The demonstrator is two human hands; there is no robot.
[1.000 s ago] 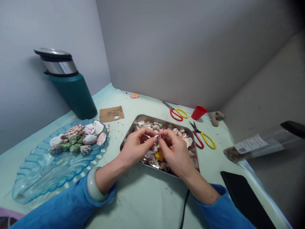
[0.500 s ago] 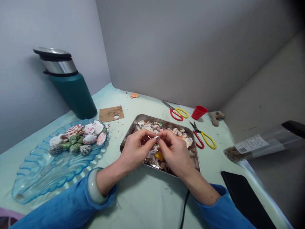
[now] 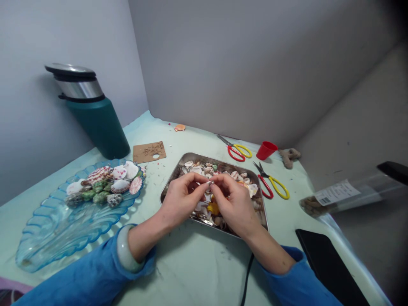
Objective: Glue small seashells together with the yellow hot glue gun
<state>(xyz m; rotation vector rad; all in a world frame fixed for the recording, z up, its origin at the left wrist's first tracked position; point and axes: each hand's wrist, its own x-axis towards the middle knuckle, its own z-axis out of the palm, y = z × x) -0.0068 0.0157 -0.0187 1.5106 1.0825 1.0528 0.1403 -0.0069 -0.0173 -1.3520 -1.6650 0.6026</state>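
Note:
My left hand (image 3: 181, 197) and my right hand (image 3: 235, 205) meet over a metal tray (image 3: 172, 178). Thumb and fingers of both are pinched together around a small whitish piece (image 3: 210, 183), perhaps a shell; the fingertips cover most of it. Beneath them the tray holds many small shells (image 3: 208, 170), white, brown and pinkish. A yellow item (image 3: 213, 208) lies among these, partly behind my right hand. A pale bangle circles my left wrist.
At the left, a blue scalloped glass dish (image 3: 63, 229) bears shells and green ones; behind it stands a teal bottle (image 3: 98, 127). Cardboard (image 3: 143, 153), two pairs of scissors (image 3: 237, 151) (image 3: 270, 182), a red cup (image 3: 266, 150), a clear package (image 3: 338, 195) and a black flat object (image 3: 328, 263) surround the tray.
The whitish piece has turned slightly between my fingertips. Both hands stay at nearly the same place over the tray.

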